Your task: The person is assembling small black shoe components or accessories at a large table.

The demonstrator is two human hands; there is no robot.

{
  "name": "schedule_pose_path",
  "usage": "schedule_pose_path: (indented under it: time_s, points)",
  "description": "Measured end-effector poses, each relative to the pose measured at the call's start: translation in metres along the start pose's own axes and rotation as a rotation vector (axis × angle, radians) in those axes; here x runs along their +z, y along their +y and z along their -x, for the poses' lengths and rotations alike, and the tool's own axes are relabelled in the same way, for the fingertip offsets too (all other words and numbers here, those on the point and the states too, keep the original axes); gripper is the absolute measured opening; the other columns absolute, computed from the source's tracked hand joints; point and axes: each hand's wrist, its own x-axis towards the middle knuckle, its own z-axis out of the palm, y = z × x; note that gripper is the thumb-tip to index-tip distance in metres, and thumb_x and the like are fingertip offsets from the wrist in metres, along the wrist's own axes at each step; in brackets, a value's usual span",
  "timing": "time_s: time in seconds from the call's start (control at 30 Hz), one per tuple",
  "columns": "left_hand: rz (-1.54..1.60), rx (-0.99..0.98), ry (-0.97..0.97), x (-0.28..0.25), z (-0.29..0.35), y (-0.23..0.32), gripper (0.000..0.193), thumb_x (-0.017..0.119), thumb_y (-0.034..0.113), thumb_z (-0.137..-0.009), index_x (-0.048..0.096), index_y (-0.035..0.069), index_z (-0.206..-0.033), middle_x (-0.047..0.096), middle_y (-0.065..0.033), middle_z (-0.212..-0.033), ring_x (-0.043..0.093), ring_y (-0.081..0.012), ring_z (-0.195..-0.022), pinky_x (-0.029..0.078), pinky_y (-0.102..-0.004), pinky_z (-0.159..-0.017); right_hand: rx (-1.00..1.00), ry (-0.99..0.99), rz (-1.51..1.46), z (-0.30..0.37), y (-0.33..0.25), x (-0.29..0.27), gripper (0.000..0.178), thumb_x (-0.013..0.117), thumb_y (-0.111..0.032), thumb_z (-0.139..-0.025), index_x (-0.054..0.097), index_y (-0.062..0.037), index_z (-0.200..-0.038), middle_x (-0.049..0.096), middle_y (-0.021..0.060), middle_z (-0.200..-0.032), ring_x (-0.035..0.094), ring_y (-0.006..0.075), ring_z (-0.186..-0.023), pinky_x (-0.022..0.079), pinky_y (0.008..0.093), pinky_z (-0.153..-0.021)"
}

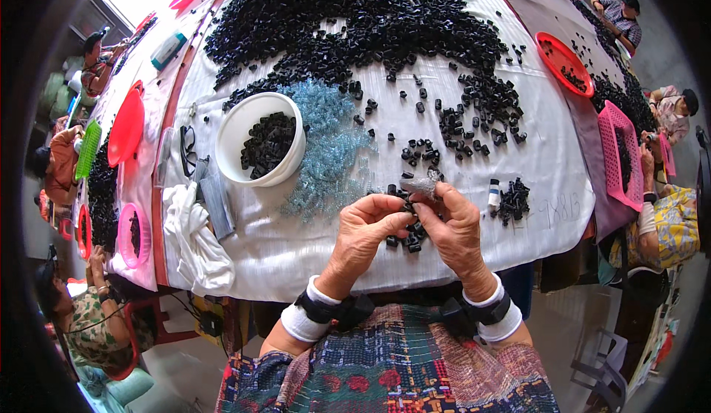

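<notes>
Close together over the near part of the white cloth, both my hands have their fingertips pinched. My left hand pinches a small black plastic part, mostly hidden by the fingers. Thumb and fingers of my right hand meet at the same part, and a grey, rough-looking piece lies along its fingers; its kind is unclear. Beneath the hands lie several loose black plastic parts. A heap of clear bluish small pieces spreads to the left, beside a white bowl holding more black parts.
A big pile of black parts covers the far table. Glasses and a white cloth bundle lie left. A small white bottle stands right. Red plates and a pink basket edge the table, where other people sit.
</notes>
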Motion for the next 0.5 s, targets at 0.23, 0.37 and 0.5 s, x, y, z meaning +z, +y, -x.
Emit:
schedule_pose_path:
  time_s: [0.23,0.37,0.5]
  points:
    - [0.035,-0.060,0.023,0.003,0.005,0.007,0.020,0.065,0.004,-0.082,0.060,-0.002,-0.100,0.066,-0.0123,-0.091,0.066,-0.0193,-0.077,0.055,-0.0266,-0.061,0.022,0.077,-0.224,0.004,-0.013,0.004,0.027,0.059,0.006,-0.081,0.052,0.0013,-0.107,0.064,0.0078,-0.091,0.062,0.0106,-0.079,0.051,0.0233,-0.069]
    - [0.027,-0.040,0.012,0.003,0.005,0.007,0.020,0.066,0.007,-0.081,0.061,-0.002,-0.099,0.066,-0.0112,-0.090,0.066,-0.0177,-0.077,0.055,-0.0249,-0.060,-0.103,0.105,-0.083,0.003,-0.014,0.008,0.026,0.062,0.005,-0.079,0.056,0.0001,-0.103,0.066,0.0081,-0.088,0.063,0.0111,-0.077,0.052,0.0241,-0.067]
    - [0.014,-0.028,0.007,0.003,0.007,0.007,0.022,0.066,0.006,-0.081,0.061,-0.003,-0.100,0.066,-0.0113,-0.090,0.066,-0.0172,-0.077,0.055,-0.0244,-0.060,-0.155,0.122,-0.034,0.004,-0.007,0.010,0.024,0.064,0.004,-0.077,0.058,-0.0013,-0.100,0.067,0.0080,-0.086,0.064,0.0115,-0.075,0.052,0.0248,-0.066]
